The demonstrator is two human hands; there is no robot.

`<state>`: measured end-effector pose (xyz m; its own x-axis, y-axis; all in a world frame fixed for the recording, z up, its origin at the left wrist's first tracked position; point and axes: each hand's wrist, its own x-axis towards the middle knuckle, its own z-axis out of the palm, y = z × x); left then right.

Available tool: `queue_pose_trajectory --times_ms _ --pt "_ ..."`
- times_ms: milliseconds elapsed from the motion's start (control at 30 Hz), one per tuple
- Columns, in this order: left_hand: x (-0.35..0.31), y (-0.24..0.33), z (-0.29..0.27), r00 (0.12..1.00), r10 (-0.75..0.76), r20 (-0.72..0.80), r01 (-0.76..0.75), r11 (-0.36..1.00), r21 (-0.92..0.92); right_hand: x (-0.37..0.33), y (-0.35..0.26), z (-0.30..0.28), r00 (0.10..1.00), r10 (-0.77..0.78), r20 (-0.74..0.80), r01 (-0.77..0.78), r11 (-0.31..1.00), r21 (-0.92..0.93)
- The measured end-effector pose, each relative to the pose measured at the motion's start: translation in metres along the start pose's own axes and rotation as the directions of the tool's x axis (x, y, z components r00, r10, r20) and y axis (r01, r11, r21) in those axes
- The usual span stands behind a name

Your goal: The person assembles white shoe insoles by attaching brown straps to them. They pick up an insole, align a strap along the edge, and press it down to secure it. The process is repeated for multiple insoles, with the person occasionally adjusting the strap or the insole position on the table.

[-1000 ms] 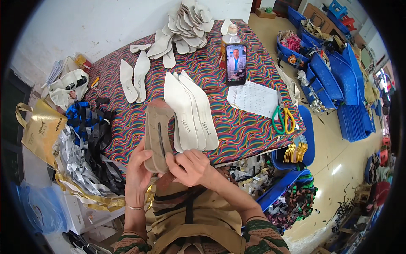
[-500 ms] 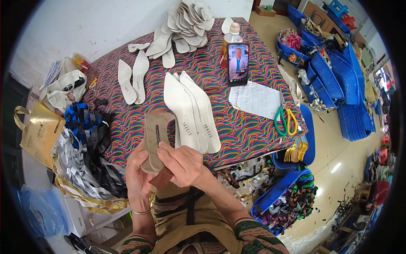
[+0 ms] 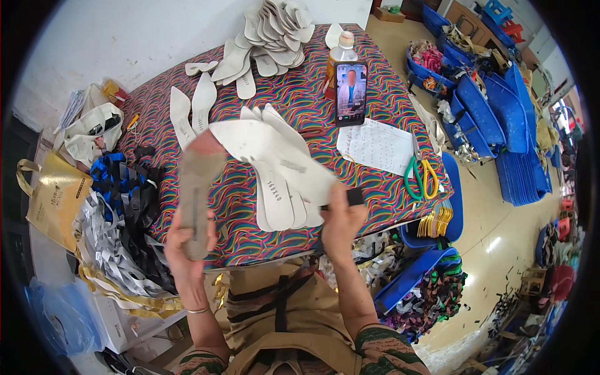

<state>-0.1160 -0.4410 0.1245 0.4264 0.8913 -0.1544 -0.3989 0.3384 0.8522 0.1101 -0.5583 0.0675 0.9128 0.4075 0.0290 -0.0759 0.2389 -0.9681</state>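
My left hand (image 3: 187, 244) grips a brown shoe insole (image 3: 201, 181) by its heel end, with a dark bar along its middle and a reddish band near the toe. My right hand (image 3: 342, 222) is closed on the heel end of a white insole (image 3: 278, 150), which slants up and left, blurred by motion. The toes of these two insoles meet or overlap at the upper left; I cannot tell which. A small dark strip (image 3: 355, 196) sticks out from my right fingers. Beneath lies a fanned group of white insoles (image 3: 270, 200) on the patterned tablecloth (image 3: 387, 106).
A heap of white insoles (image 3: 275, 37) lies at the back. A phone (image 3: 351, 94) leans on a bottle (image 3: 340, 53), near a written sheet (image 3: 375, 149) and scissors (image 3: 422, 178). Ribbon bundles (image 3: 115, 228) hang at left; blue bins (image 3: 415, 281) stand on the right.
My hands have moved apart, the right one to the right. The white insole now stretches out from my right hand, and the brown one stays in my left.
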Motion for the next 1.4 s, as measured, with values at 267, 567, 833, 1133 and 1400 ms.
queue_pose_trajectory --times_ms 267,567,833,1133,1400 --pt "0.028 -0.038 -0.062 0.933 0.358 0.032 -0.213 0.478 0.852 -0.016 -0.018 -0.041 0.963 0.222 -0.152 -0.150 0.913 0.380" --pt "0.006 -0.058 0.028 0.987 0.087 0.132 -0.113 0.971 0.211 -0.074 -0.020 -0.055 0.981 0.118 0.156 -0.126 0.991 0.043" --pt "0.009 -0.067 0.025 1.000 -0.022 -0.003 0.019 0.887 -0.462 -0.103 -0.005 -0.067 0.860 0.250 0.446 -0.302 0.952 0.047" --pt "-0.011 -0.048 0.070 0.971 0.178 0.158 -0.034 0.762 -0.647 -0.086 -0.008 -0.066 0.875 0.456 0.164 -0.470 0.717 0.516" --pt "-0.028 -0.040 0.069 0.998 -0.060 0.017 0.062 0.969 -0.240 -0.033 -0.072 -0.129 0.997 0.006 -0.077 -0.001 0.998 0.067"
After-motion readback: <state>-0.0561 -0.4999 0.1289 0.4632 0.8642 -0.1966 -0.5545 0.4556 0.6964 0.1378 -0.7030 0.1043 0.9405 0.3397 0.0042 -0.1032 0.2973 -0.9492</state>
